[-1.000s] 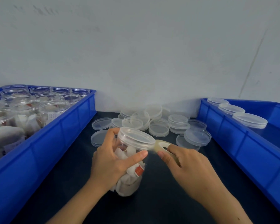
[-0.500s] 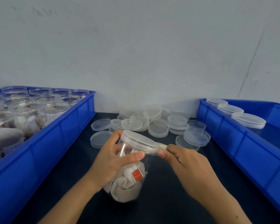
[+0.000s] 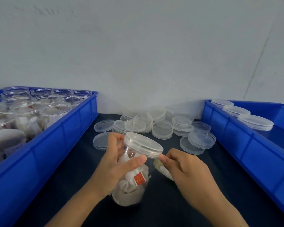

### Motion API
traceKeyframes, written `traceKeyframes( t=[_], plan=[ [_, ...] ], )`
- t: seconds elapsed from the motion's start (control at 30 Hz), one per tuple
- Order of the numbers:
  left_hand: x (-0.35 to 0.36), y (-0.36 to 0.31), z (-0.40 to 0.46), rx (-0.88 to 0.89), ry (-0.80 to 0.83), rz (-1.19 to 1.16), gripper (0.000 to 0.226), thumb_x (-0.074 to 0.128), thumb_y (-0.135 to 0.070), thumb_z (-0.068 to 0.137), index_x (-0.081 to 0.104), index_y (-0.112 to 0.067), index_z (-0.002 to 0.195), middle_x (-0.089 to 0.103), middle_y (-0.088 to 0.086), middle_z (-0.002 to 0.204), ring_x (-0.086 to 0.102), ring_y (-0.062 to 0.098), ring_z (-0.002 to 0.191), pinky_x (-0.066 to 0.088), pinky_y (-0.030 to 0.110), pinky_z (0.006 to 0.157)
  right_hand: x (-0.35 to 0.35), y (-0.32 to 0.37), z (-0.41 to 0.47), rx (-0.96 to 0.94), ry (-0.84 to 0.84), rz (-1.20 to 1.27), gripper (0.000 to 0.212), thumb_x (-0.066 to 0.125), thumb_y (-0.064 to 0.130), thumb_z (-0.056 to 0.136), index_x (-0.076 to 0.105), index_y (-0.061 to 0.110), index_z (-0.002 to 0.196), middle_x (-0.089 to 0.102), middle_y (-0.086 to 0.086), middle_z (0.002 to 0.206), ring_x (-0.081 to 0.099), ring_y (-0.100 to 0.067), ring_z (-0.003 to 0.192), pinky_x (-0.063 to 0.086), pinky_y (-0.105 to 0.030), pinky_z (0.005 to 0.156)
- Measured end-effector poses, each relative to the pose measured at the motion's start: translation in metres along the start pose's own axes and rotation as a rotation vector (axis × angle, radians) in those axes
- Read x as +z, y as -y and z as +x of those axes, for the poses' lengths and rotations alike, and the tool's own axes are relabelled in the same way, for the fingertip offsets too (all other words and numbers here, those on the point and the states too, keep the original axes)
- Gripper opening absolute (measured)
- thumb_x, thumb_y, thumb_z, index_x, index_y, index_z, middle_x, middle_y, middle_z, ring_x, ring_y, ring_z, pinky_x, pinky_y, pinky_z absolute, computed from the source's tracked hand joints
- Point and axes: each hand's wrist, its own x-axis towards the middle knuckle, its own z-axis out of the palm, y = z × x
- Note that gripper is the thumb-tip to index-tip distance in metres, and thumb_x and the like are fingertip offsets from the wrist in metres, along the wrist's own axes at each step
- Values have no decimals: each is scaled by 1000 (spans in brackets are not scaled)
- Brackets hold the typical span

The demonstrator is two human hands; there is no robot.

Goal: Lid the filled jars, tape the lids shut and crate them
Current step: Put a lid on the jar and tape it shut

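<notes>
A clear jar [image 3: 131, 185] filled with white sachets and a red tag is tilted away from me above the dark table, a clear lid [image 3: 143, 144] on its mouth. My left hand [image 3: 116, 164] grips the jar just under the lid, thumb across the front. My right hand [image 3: 185, 169] holds a roll of clear tape [image 3: 162, 169], mostly hidden in the palm, and pinches the tape at the lid's right edge. A pile of loose clear lids [image 3: 162, 126] lies behind the jar.
A blue crate [image 3: 47, 145] on the left holds several open filled jars [image 3: 31, 112]. A blue crate [image 3: 246, 145] on the right holds three lidded jars [image 3: 255, 122] along its far side. A white wall rises right behind the table.
The jar has tipped further away from me and turned in my left hand. My right hand with the tape has drawn in close to the lid's rim.
</notes>
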Motion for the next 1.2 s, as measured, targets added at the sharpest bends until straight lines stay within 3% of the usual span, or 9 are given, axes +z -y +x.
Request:
traceKeyframes(
  t=[0.1, 0.23, 0.33, 0.47, 0.67, 0.8, 1.0, 1.13, 1.2],
  plan=[
    [2, 1, -3, 78, -91, 164, 65, 64, -63, 68, 46, -34, 123, 59, -21, 122, 57, 2, 117, 50, 31, 95, 6, -1, 0, 54, -24, 99, 63, 19, 78, 73, 55, 27, 76, 55, 10, 61, 52, -4, 63, 34, -18, 52],
    [10, 0, -9, 138, -203, 333, 62, 51, -74, 73, 36, -49, 127, 52, -35, 124, 51, -9, 118, 43, 27, 99, 16, 0, 2, 207, 157, 574, 47, 43, 55, 90, 63, 16, 72, 42, 12, 50, 38, -6, 52, 32, -29, 60],
    [17, -1, -10, 142, -291, 370, 71, 55, -79, 66, 41, -42, 125, 56, -25, 120, 55, -1, 113, 49, 32, 95, 23, 5, 0, 199, 204, 592, 39, 48, 44, 95, 58, 17, 68, 42, 11, 52, 38, -10, 54, 33, -32, 60],
    [25, -4, -12, 155, -476, 518, 97, 51, -94, 47, 46, -35, 125, 40, -29, 114, 52, -1, 108, 46, 19, 80, 25, 10, -2, 161, 180, 599, 40, 49, 47, 94, 55, 15, 71, 40, 11, 54, 36, -9, 54, 33, -30, 58],
    [27, -1, -13, 117, -510, 461, 111, 69, -84, 37, 39, -41, 136, 48, -29, 122, 50, -7, 112, 45, 24, 87, 23, 13, -4, 111, 181, 551, 46, 49, 39, 97, 52, -5, 86, 41, 2, 63, 36, -11, 58, 32, -30, 56],
    [30, 2, -13, 127, -506, 406, 95, 73, -78, 37, 42, -47, 122, 54, -31, 114, 50, -12, 105, 43, 16, 79, 23, 17, -6, 93, 206, 565, 39, 50, 32, 97, 49, -7, 90, 41, -2, 68, 36, -13, 60, 32, -31, 56],
    [23, 2, -8, 121, -482, 335, 85, 75, -75, 39, 46, -49, 115, 57, -34, 110, 55, -11, 103, 44, 17, 78, 11, 8, -3, 13, 197, 344, 52, 48, 56, 91, 48, 5, 80, 43, 3, 62, 37, -11, 57, 34, -33, 56],
    [17, 3, -3, 118, -454, 323, 85, 76, -75, 39, 47, -49, 114, 58, -33, 108, 57, -9, 102, 45, 17, 80, 1, 7, 0, 1, 193, 262, 75, 37, 79, 71, 55, 7, 82, 45, 2, 61, 39, -12, 56, 35, -34, 57],
    [15, 3, -1, 113, -435, 314, 85, 76, -76, 38, 48, -49, 114, 59, -33, 107, 57, -10, 102, 44, 13, 79, -3, 4, -1, -18, 143, 193, 68, 30, 81, 71, 55, 18, 76, 48, 4, 59, 40, -6, 52, 36, -29, 55]
  ],
)
